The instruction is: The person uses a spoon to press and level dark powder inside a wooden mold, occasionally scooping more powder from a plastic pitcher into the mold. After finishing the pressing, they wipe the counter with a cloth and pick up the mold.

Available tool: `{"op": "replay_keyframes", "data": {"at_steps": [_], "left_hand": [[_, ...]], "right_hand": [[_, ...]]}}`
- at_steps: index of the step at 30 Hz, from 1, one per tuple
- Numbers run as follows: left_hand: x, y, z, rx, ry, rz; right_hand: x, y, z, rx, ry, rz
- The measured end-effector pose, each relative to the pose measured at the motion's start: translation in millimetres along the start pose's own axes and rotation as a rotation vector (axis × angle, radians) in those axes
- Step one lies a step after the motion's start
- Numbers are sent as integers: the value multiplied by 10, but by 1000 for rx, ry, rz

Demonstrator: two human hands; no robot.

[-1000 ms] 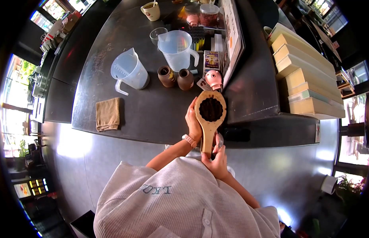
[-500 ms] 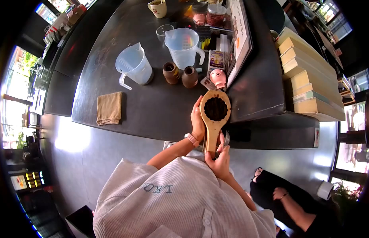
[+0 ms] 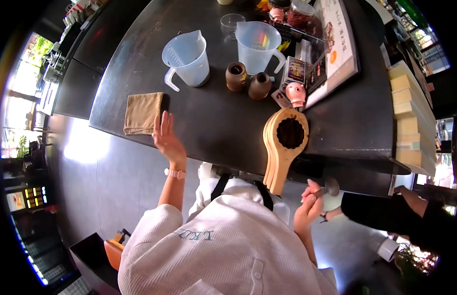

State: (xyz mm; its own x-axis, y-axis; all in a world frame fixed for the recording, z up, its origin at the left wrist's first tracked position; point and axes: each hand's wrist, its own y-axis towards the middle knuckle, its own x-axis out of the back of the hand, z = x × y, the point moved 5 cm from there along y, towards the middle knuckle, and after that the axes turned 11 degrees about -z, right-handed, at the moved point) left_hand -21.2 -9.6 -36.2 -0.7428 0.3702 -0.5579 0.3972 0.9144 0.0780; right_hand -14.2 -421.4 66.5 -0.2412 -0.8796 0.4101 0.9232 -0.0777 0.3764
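My left hand [image 3: 170, 143] is open, fingers stretched out, at the right edge of a folded brown cloth [image 3: 142, 114] near the counter's front edge. A metal spoon [image 3: 331, 187] with a rounded bowl is held in my right hand [image 3: 308, 206], out in front of the counter. Between my hands lies a stack of wooden moulds [image 3: 281, 160] with paddle handles, which stick out over the edge towards me. The top one has a dark, scalloped round hollow.
Two translucent measuring jugs [image 3: 189, 61] and two small brown jars [image 3: 260, 86] stand behind. A pink figurine [image 3: 295, 93] and a menu stand [image 3: 339, 54] are beyond the moulds. At right are stacked cream blocks [image 3: 410, 113] and a person in black [image 3: 385, 209].
My left hand has left the wooden moulds and moved left to the cloth. My right hand has let go of the handle and drawn away right with the spoon. The view has shifted.
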Motion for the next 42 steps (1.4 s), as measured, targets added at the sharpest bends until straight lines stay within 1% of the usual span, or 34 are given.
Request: {"op": "replay_keyframes", "data": {"at_steps": [1, 2, 4, 5, 6, 8, 9, 10, 12, 13, 14, 15, 16, 18, 19, 20, 22, 24, 25, 26, 27, 28, 30, 31, 32, 34, 37, 38, 40, 41, 42], "left_hand": [[122, 12, -27, -7, -8, -49], [201, 26, -49, -18, 12, -75], [346, 91, -121, -37, 55, -117], [462, 171, -77, -8, 90, -134], [505, 260, -94, 36, 99, -164], [553, 474, -146, 117, 107, -227], [618, 631, -144, 151, 108, -221], [589, 753, -206, 144, 130, -207], [581, 997, -273, 129, 136, -171], [599, 1124, -288, 134, 119, -147], [613, 1226, -320, 111, 130, -92], [645, 1301, -369, 105, 127, -71], [651, 1354, -397, 108, 111, -37], [606, 1403, -552, 195, 175, -91], [626, 1446, -587, 194, 224, -82], [660, 1503, -606, 178, 206, -45], [903, 1647, -484, 246, 310, -23], [1047, 1804, -352, 227, 292, 118], [1038, 1867, -318, 195, 317, 180], [1107, 1957, -222, 238, 384, 292], [871, 1909, -367, 277, 379, 344], [690, 1843, -510, 320, 380, 388], [625, 1947, -397, 298, 446, 590], [561, 1988, -393, 197, 484, 658], [659, 2096, -242, -1, 641, 699], [623, 2124, -166, -152, 761, 878], [584, 2020, -89, 140, 647, 918], [572, 1978, -117, 107, 658, 905], [542, 1904, -225, 37, 684, 876], [487, 1898, -321, -73, 781, 982], [515, 1876, -387, -132, 850, 1043]], "right_hand": [[-72, 122, 147, 26, -23, -9], [-124, 212, 174, 47, 12, 34], [-244, 352, 147, -5, 58, -89], [-334, 454, 217, 46, 30, -36], [-446, 545, 254, -7, 8, -27], [-786, 794, 724, 218, -148, 57], [-973, 892, 882, 214, -169, 134], [-1170, 981, 1114, 288, -201, 150], [-1570, 1120, 1381, 435, -159, 72], [-1771, 1206, 1557, 395, -196, 125], [-1991, 1284, 1633, 420, -189, 105], [-2213, 1360, 1634, 405, -173, 129], [-2397, 1412, 1723, 450, -160, 115], [-2746, 1475, 1745, 439, -342, 191], [-2837, 1496, 1903, 484, -470, 245], [-3012, 1511, 1797, 491, -537, 256], [-3292, 1536, 1552, 343, -559, 369], [-3200, 1510, 1840, 252, -474, 167], [-3151, 1494, 1925, 317, -487, 75], [-3088, 1488, 2011, 380, -503, -6], [-2985, 1463, 2140, 341, -553, -21], [-2906, 1429, 2138, 397, -498, -99], [-2778, 1251, 2081, 511, -381, -239], [-2649, 1124, 2065, 468, -329, -307], [-2490, 974, 2049, 430, -277, -373], [-2156, 663, 1923, 315, -411, -462], [-1786, 4, 1434, 94, -527, -632], [-1713, -230, 1265, 33, -571, -671], [-1654, -611, 1067, -12, -678, -751], [-1660, -774, 946, -55, -700, -732], [-1697, -856, 957, -76, -681, -721]]}}
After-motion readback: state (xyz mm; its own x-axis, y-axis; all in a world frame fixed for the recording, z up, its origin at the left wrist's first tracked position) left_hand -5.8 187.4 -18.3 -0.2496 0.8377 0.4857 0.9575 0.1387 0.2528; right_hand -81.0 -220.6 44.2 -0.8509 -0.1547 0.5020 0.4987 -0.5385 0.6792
